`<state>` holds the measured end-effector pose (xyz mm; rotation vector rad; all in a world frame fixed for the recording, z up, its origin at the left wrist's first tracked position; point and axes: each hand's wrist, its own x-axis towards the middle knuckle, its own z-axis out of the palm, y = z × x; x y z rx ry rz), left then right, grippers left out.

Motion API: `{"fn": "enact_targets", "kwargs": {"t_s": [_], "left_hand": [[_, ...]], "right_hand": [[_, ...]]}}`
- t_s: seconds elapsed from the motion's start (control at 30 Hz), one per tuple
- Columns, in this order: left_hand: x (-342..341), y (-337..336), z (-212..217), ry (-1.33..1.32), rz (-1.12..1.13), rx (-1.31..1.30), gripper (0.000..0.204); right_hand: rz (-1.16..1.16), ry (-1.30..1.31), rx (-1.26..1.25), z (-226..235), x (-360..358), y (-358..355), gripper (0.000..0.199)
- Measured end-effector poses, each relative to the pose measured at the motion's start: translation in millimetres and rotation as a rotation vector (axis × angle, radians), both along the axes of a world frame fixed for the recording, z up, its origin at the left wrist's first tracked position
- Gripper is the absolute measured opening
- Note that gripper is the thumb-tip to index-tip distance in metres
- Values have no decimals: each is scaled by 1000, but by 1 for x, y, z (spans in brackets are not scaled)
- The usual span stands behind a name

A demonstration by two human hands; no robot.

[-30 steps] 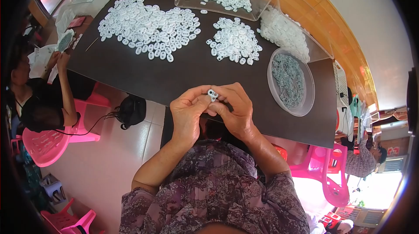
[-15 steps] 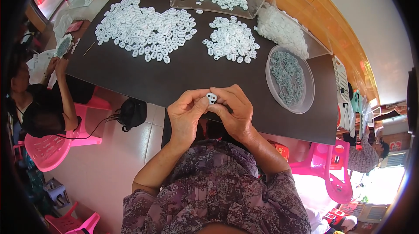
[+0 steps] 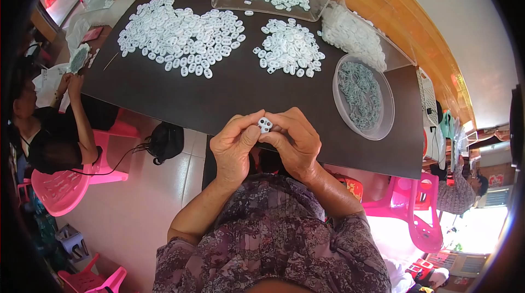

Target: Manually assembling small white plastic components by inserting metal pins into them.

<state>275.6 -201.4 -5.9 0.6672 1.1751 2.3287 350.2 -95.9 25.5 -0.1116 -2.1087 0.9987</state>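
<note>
In my view, the small white plastic piece with dark holes (image 3: 264, 124) is held up between both hands, in front of the near edge of the dark brown tabletop (image 3: 246, 88). I can't tell whether it is one part or several layered together. The left hand (image 3: 232, 148) pinches it between thumb and fingertips on one side; the right hand (image 3: 297, 137) closes its own pinch on the other. I take this two-sided grip as a way to steady so little a thing, with the holes facing up toward my camera.

Beyond the hands, I read the bare stretch of tabletop as working room. Past it lie a wide heap of white oval plastic pieces (image 3: 175, 39) on the left and a smaller heap of white pieces (image 3: 293, 47) nearer the middle, well apart, perhaps to keep them from mixing. On the right, the round clear plastic bowl (image 3: 390, 104) likely keeps its tangled grey-green small parts (image 3: 358, 93) from scattering.

Farther back, I see a clear rectangular plastic box (image 3: 273, 13) with more white pieces inside, and a pale white mound (image 3: 353, 36) beside it. A thin stick (image 3: 111, 61) lies by the left edge; beyond that, a co-worker's hands (image 3: 71, 82) are close together.
</note>
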Motion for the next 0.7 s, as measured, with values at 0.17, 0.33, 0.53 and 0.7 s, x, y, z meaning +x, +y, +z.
{"fn": "enact_targets", "kwargs": {"t_s": [0.17, 0.33, 0.53, 0.7], "left_hand": [[4, 2, -3, 65, 85, 8, 22], [10, 1, -4, 25, 114, 4, 20], [12, 1, -2, -44, 114, 11, 20], [12, -2, 1, -50, 97, 26, 21]], "right_hand": [[14, 29, 14, -1, 0, 1, 31], [36, 72, 50, -7, -2, 1, 30], [18, 16, 34, -9, 0, -1, 32], [5, -40, -26, -5, 1, -8, 34]]}}
